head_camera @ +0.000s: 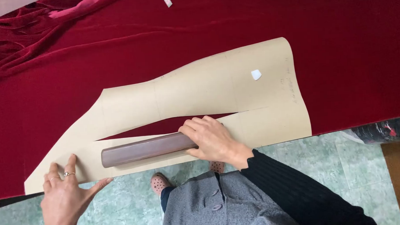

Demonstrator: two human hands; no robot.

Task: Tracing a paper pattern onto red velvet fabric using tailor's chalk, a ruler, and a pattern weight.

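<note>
On the red velvet fabric (197,32) the right hand (214,141) clasps a brown bar (143,150) lying on the paper pattern (199,88), the flat, unclenched left hand (65,192) presses its corner, so weighting seems underway and tracing needs steadiness.

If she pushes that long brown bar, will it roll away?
Probably not far. The brown bar shows flat faces, so it would likely slide. It looks solid and stiff, maybe heavy. Her right hand grips one end.

No packages, labels, signs or screens show anywhere in this view.
</note>
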